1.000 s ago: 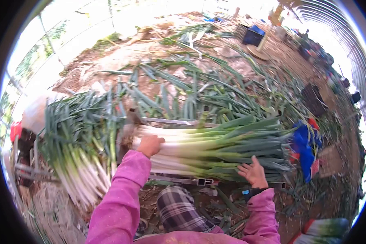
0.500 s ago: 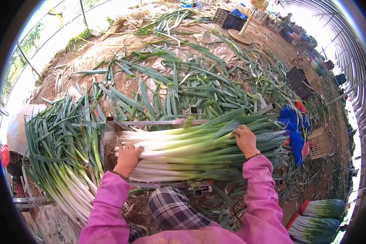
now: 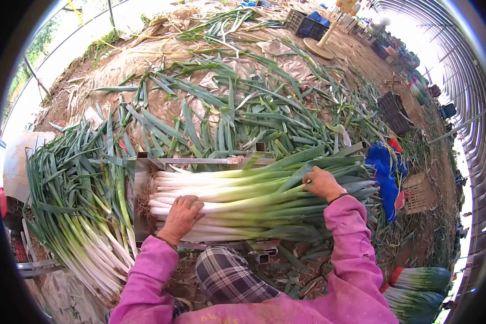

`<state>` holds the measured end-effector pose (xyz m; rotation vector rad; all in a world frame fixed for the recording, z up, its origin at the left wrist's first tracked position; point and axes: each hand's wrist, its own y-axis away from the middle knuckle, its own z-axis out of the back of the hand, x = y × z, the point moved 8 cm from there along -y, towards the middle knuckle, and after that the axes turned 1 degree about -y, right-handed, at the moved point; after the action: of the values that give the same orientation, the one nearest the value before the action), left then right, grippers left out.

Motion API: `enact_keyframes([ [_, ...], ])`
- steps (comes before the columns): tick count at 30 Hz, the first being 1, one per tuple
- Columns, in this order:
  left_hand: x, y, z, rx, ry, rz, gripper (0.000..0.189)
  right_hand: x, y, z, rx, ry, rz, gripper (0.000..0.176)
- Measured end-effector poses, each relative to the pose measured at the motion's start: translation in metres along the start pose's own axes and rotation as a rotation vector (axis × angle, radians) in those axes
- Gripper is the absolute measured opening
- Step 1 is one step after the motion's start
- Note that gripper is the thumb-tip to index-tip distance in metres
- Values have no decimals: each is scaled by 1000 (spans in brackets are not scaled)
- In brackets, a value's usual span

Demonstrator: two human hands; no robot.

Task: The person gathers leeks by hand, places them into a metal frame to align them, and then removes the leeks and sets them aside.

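Note:
A thick pile of green onions [image 3: 237,202] lies sideways in a metal frame [image 3: 200,161], white root ends against the upright plate [image 3: 142,200] at the left. My left hand [image 3: 182,217] is on the white stalks, its fingers bent down over them; the fingertips are partly hidden. Over the green part, my right hand [image 3: 324,184] pinches a leaf of the pile between thumb and fingers.
More loose green onions [image 3: 81,216] are heaped left of the frame. Cut leaves [image 3: 264,119] litter the ground beyond. At the right are blue cloth [image 3: 382,175], a beige crate [image 3: 416,193] and tied bundles [image 3: 421,278]. A dark crate [image 3: 395,112] lies farther back.
My left hand has slid right along the white stalks, away from the root ends. My right hand has shifted slightly left, its fingers now pinched at a leaf. The view has shifted a little.

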<state>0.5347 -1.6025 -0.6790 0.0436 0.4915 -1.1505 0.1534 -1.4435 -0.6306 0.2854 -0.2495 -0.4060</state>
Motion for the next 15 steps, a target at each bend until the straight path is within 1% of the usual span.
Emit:
enact_keyframes([
  [6,-4,8,-3,-45,-63,3,35,26,4,4,170,250,-4,15],
  [9,-2,9,-5,-73,-68,12,35,34,6,-10,28,453,13,18],
  [12,2,7,-9,-25,-52,44,34,38,15,-18,-93,392,-51,20],
  [13,1,7,-10,-30,-57,49,34,36,18,-22,-125,362,-127,19],
  [15,1,7,-13,-39,-71,60,33,38,31,-23,-193,304,-191,20],
])
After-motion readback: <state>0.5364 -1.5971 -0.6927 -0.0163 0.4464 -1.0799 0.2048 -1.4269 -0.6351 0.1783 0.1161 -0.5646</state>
